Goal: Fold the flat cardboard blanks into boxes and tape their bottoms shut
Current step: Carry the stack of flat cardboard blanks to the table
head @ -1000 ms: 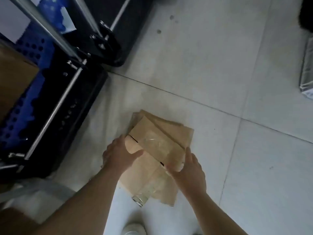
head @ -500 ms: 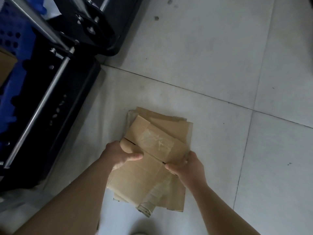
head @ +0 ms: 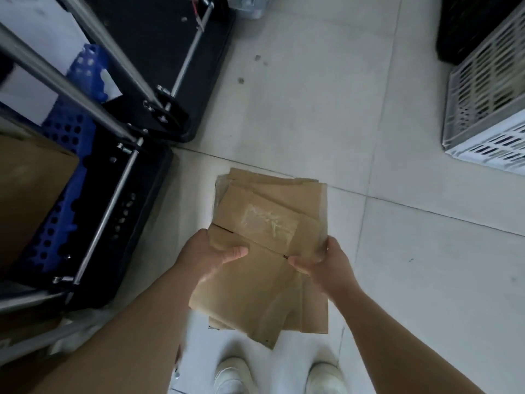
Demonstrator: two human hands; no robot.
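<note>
From the head camera, the person stands over a pile of flat cardboard blanks (head: 287,185) lying on the tiled floor (head: 312,109), at about 12 o'clock from the white shoes (head: 235,375).

The top blank (head: 247,288) is the one in hand. The left hand (head: 210,260) grips its edge at 9 o'clock, thumb pressed on the upper face and fingers tucked out of sight below. The right hand (head: 329,265) pinches the opposite edge at 3 o'clock in the same way, thumb on top. Taking it by both sides keeps the floppy sheet level and lets it peel away from those beneath. It seems to sit slightly askew and raised off the pile, though the dim, smeared picture makes the gap hard to judge.

A patch of old clear tape (head: 270,223) shows on the far flap, so this looks like a reused blank.

At 9 to 10 o'clock stands a black trolley (head: 136,200) carrying a blue crate (head: 62,194) and a brown box (head: 28,189). A white slotted crate (head: 488,103) sits at 2 o'clock.

The folding has likely not begun: the blank is still flat, no bottom flaps are turned in, and no tape roll is visible.
</note>
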